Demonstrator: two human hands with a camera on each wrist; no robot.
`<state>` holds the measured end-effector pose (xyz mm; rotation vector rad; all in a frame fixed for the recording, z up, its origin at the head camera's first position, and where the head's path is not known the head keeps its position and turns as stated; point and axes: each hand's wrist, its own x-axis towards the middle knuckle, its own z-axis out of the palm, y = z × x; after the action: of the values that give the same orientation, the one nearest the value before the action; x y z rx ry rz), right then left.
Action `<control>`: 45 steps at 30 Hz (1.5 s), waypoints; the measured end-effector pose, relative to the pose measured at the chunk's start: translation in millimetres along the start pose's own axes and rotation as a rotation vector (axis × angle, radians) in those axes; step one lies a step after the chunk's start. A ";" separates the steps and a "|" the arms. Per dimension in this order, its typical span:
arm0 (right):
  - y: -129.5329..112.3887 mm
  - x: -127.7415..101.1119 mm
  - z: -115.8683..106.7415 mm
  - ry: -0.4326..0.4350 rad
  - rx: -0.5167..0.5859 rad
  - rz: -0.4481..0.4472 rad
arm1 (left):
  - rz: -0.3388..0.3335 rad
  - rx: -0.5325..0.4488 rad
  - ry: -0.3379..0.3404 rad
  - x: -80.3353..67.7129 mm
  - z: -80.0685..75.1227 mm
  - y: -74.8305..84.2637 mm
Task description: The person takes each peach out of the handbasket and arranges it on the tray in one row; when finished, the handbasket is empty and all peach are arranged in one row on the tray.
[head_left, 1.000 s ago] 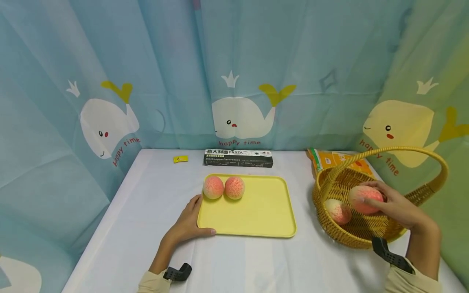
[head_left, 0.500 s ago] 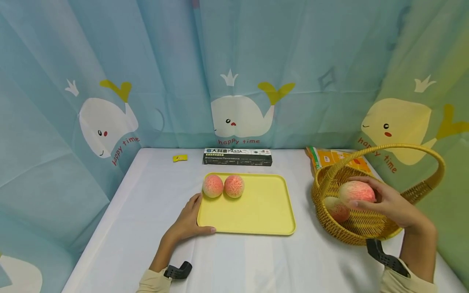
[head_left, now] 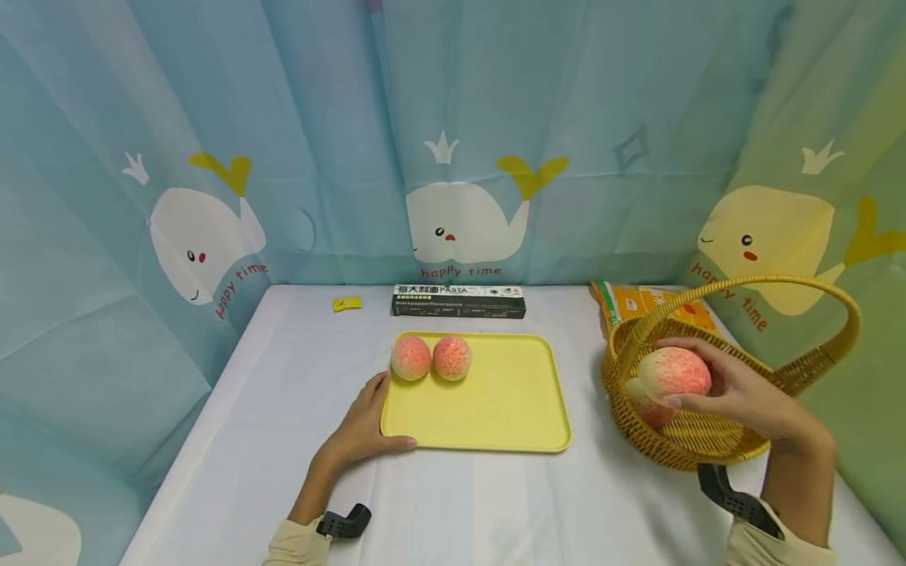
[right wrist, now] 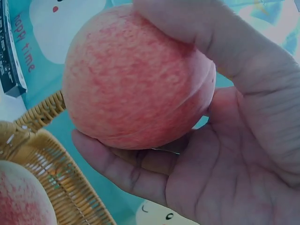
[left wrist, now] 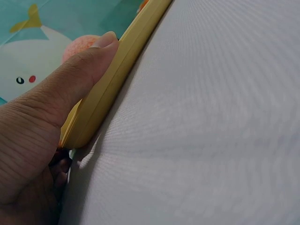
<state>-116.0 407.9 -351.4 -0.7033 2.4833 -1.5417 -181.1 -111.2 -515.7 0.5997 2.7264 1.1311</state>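
Observation:
My right hand [head_left: 736, 387] grips a pink peach [head_left: 674, 373] [right wrist: 136, 79] and holds it over the near left rim of a wicker basket [head_left: 715, 452]. Another peach [head_left: 647, 410] [right wrist: 21, 197] lies inside the basket, partly hidden behind the held one. On the table sits a yellow tray [head_left: 495, 409] with two peaches [head_left: 411, 358] [head_left: 452, 358] at its back left corner. My left hand [head_left: 361, 431] holds the tray's near left corner, thumb along the front rim [left wrist: 98, 101].
A black pasta box [head_left: 458, 301] lies behind the tray, and a small yellow packet [head_left: 347, 303] to its left. An orange bag [head_left: 647, 303] sits behind the basket. The basket's tall handle [head_left: 814, 287] arches over my right hand. Whale-print curtains surround the white table [head_left: 283, 440].
My right hand has lifted the peach up out of the basket and moved it left toward the rim. The left hand has stayed on the tray.

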 end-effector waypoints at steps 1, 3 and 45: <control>-1.7 0.8 1.4 0.004 0.001 0.014 | 0.000 -0.001 0.001 0.0 0.0 0.1; -5.1 2.1 4.4 0.007 -0.001 0.042 | -0.001 -0.004 -0.001 0.1 0.0 0.3; 0.4 63.2 57.8 -0.099 0.020 -0.072 | -0.008 0.003 0.003 1.2 1.3 -2.3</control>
<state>-151.6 332.5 -370.7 -0.8525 2.3926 -1.5146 -182.6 -111.3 -518.2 0.5873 2.7312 1.1267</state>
